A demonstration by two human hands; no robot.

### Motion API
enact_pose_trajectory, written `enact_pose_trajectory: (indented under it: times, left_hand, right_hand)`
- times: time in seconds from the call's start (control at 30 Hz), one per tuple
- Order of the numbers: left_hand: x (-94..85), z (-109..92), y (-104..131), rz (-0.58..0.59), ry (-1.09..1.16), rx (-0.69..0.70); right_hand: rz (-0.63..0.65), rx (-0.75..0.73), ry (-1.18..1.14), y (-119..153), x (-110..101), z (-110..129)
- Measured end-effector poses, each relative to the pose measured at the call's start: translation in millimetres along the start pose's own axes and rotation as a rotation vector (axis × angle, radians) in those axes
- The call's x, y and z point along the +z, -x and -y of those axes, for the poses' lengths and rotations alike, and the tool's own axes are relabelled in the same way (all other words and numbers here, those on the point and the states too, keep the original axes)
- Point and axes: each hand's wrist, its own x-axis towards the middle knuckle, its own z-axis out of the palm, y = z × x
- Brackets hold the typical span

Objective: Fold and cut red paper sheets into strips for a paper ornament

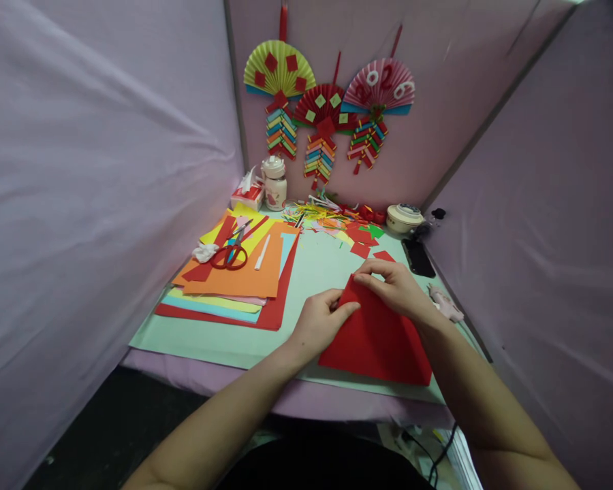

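A large red paper [383, 340] lies at the table's front edge, its far left corner raised between my hands. My left hand [319, 320] holds its left edge, thumb on top and the other fingers behind, partly hidden. My right hand [391, 282] pinches the top corner with thumb and fingertips. Small red paper pieces [360, 250] lie just beyond my right hand.
Stacked coloured sheets [255, 275] with red-handled scissors [229, 257] and a white pen [262, 252] lie left. Paper scraps [321, 219], a jar [274, 184] and a round container [404, 218] stand behind. A phone [418, 257] and glue gun [445, 303] are right.
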Motion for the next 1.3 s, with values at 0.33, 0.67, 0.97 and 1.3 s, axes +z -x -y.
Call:
enact_pose_trajectory:
  times: [0.33, 0.67, 0.97, 1.3]
  left_hand:
    - [0.5, -0.5, 1.4, -0.048, -0.050, -0.054]
    - [1.0, 2.4, 2.6, 0.024, 0.088, -0.088]
    - [-1.3, 6.8, 3.2, 0.054, 0.048, -0.062]
    - [-1.9, 4.7, 5.1, 0.043, 0.025, -0.043]
  right_hand:
    - [-0.023, -0.010, -0.003, 3.9, 3.6, 1.7]
    - [-0.056, 0.051, 0.023, 4.9, -1.5, -2.2]
    - [-0.045, 0.069, 0.028, 5.5, -0.6, -3.8]
    - [-0.030, 0.034, 0.012, 5.3, -2.8, 3.9]
